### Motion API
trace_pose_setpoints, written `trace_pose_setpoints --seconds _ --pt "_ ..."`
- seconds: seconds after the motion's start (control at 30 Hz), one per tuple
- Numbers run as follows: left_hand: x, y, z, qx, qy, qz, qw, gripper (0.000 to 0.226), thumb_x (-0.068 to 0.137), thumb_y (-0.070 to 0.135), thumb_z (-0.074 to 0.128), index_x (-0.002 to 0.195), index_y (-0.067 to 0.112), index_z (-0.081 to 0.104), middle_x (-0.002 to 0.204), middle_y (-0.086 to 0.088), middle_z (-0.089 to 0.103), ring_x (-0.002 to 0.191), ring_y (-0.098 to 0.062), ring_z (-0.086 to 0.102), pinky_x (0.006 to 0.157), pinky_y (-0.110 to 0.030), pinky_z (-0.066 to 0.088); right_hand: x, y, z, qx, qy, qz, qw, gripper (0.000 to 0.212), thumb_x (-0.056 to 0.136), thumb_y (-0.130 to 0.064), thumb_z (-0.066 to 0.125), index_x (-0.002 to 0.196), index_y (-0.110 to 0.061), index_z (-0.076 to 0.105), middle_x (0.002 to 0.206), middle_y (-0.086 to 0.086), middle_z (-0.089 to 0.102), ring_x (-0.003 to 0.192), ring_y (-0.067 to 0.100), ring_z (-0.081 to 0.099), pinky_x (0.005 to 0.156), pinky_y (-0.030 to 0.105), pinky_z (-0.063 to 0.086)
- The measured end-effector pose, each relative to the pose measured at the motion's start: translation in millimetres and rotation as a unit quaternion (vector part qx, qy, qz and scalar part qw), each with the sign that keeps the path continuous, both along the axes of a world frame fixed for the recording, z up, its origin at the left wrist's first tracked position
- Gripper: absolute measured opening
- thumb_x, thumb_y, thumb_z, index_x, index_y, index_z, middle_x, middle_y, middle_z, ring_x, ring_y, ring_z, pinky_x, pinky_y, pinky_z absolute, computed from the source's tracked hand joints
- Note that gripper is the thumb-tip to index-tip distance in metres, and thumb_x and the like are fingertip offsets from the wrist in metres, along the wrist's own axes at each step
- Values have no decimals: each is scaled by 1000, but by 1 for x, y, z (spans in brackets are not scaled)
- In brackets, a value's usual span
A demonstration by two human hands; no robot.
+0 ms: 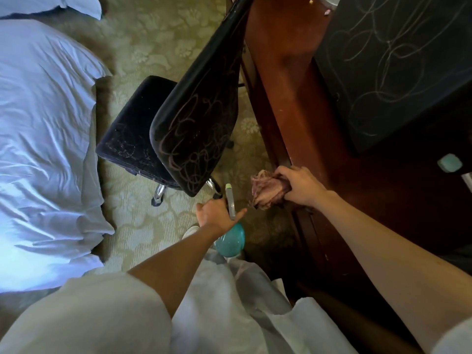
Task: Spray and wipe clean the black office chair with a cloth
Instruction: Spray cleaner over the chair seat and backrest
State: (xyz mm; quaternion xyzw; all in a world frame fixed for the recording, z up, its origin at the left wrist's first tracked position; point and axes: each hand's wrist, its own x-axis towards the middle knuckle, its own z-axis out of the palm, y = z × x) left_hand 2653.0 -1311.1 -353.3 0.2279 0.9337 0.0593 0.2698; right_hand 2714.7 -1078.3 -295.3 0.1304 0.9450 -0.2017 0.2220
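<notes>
A pale olive carpet (158,47) with a woven floral pattern covered the floor from 12 o'clock down to the centre; a bed (43,123) in rumpled white sheets filled the 9 o'clock side, with a pillow (51,6) at 11 o'clock; cool bluish daylight fell brightest on the sheets near 8 o'clock; a reddish-brown wooden desk (288,72) ran from 12 to 4 o'clock; on it, at 2 o'clock, sat a black slab (396,60) scrawled with pale looping lines.
</notes>
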Motion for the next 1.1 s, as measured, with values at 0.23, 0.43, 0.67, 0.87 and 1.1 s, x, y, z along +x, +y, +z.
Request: trace_pose_setpoints --seconds 0.23,0.43,0.67,0.87,1.1 --pt "12 -25 -16 -65 -45 -52 996 62 78 77 46 108 24 58 102 2 63 105 -20 54 95 -42 36 0 -5 5 -5 2 18 1000 47 78 -17 67 120 -28 48 112 7 52 101 32 49 87 44 44" --pt "34 -51 -38 -131 -60 -56 988 68 75 83 41 106 26 61 96 4 65 101 -18 57 100 -45 35 1 -10 7 -3 -6 29 1000 47 80 -14 66 122 -27 48 111 6 51 105 35 46 84 39 40" --pt "51 -68 -43 -138 -65 -18 988 62 78 80 43 105 28 62 95 7 65 98 -15 58 97 -38 32 2 -12 7 -5 -15 32 999 47 81 -12 64 122 -27 48 111 6 49 107 35 44 80 35 35" --pt "53 -90 -45 -94 -57 9 994 65 76 77 47 117 27 56 109 6 63 109 -17 55 99 -40 36 0 -19 3 -1 -25 40 999 50 79 -11 65 122 -28 46 112 7 50 106 34 44 88 40 40" --pt "46 -110 -33 -52 5 40 998 65 76 77 47 115 27 56 109 8 62 105 -14 55 93 -35 35 -11 -44 -2 7 -39 68 997 48 81 -12 63 124 -26 46 116 7 50 109 35 42 85 38 35"
